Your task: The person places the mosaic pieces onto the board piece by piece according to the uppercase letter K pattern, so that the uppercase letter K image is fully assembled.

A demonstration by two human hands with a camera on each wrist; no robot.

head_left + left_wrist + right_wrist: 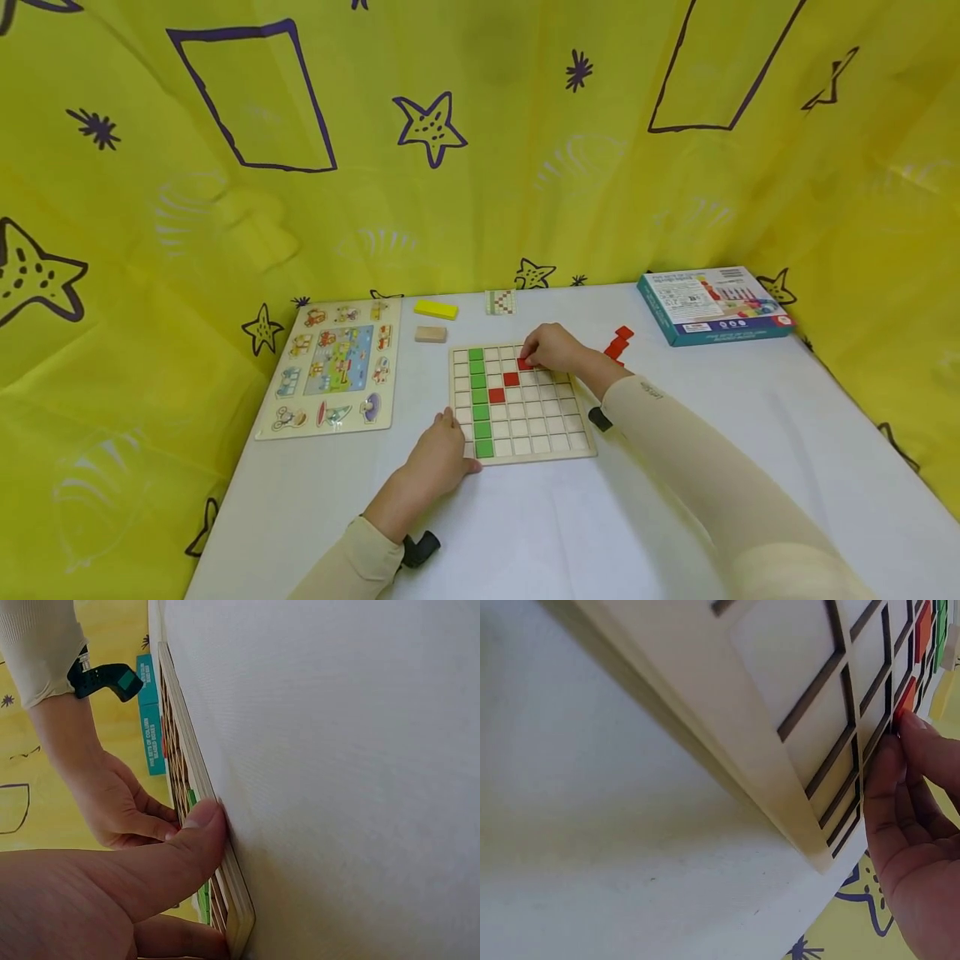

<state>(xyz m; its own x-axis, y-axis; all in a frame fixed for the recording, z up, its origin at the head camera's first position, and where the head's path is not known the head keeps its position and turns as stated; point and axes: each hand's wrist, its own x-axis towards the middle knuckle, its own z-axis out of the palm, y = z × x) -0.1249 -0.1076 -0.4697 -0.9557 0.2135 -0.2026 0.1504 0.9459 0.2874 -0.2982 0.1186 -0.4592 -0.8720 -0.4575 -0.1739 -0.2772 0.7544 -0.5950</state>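
A wooden grid board (592,452) lies flat on the white table, with a column of green square tiles (478,382) near its left side. Two red tiles (497,395) climb diagonally rightward from that column. My right hand (553,347) pinches another red tile (523,364) at the upper end of this diagonal; in the right wrist view its thumb and fingertips meet at the tile (906,697). The near left corner of the board is gripped by my left hand (438,454), its thumb (202,817) along the near edge and fingers at the left side.
Loose red tiles (618,343) lie right of the board. Behind it are a yellow block (436,310), a plain wooden block (431,334) and a small pattern card (501,302). A picture puzzle board (390,367) lies left, a teal-edged box (716,305) back right.
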